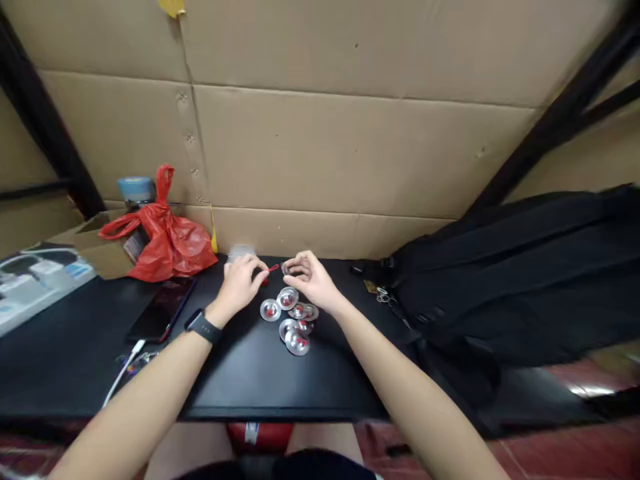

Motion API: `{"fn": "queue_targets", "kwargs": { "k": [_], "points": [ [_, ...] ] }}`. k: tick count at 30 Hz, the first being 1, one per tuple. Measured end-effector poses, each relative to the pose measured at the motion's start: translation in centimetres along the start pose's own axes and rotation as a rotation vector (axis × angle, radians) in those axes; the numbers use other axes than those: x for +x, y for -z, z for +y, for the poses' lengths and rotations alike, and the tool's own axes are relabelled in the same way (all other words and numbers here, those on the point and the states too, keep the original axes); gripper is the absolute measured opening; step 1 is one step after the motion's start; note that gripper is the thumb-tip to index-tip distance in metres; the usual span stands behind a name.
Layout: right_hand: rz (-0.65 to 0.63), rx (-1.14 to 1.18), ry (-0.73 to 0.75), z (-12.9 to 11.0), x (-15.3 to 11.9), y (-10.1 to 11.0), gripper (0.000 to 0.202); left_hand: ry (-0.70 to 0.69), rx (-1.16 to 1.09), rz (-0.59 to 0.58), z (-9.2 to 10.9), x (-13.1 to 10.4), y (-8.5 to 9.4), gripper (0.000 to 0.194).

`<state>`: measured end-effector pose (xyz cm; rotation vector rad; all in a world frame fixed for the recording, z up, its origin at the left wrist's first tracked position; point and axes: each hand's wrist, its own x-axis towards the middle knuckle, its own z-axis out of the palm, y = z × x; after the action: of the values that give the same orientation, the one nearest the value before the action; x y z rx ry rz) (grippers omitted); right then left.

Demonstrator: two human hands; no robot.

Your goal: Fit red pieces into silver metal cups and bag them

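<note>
My left hand (241,279), with a dark watch on its wrist, pinches a small red cord loop (273,268) between thumb and fingertips. Just right of it, my right hand (311,280) is curled with thumb and fingers close around a small shiny, clear-looking piece (285,269), partly hidden by the fingers. Several round shiny discs with red centres lie below the hands, some overlapping: one disc (271,310) sits apart on the left, another (287,298) is near my right thumb, and the nearest (298,342) lies toward me. A clear container (241,252) stands behind my left hand.
On the black table (240,390) at left are a phone (163,310), a white cable (123,373), a power strip (40,287), a red plastic bag (167,240) and an open cardboard box (103,250). A black backpack (510,280) and keys (384,295) lie right. Cardboard (320,153) walls the back.
</note>
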<state>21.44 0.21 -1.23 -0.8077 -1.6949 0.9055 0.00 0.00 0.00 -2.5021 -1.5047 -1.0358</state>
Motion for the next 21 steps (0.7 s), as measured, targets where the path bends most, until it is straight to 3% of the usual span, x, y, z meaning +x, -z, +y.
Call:
{"fn": "queue_targets", "kwargs": {
  "k": [5, 9, 15, 21],
  "points": [
    [0.095, -0.541, 0.027, 1.2, 0.6, 4.3, 0.026, 0.074, 0.103, -0.022, -2.4, 0.0, -0.5, 0.015],
    [0.073, -0.848, -0.068, 2.5, 0.4, 7.9, 0.018, 0.000, 0.165, -0.086, -2.7, -0.2, -0.8, 0.014],
    [0.030, -0.837, -0.295, 4.7, 0.0, 10.4, 0.021, -0.024, 0.169, -0.105, -2.8, -0.1, -1.0, 0.012],
    [-0.067, -0.764, -0.244, 5.7, 0.1, 10.5, 0.022, 0.000, 0.067, -0.088, -2.2, -0.1, -0.4, 0.013]
  ]
}}
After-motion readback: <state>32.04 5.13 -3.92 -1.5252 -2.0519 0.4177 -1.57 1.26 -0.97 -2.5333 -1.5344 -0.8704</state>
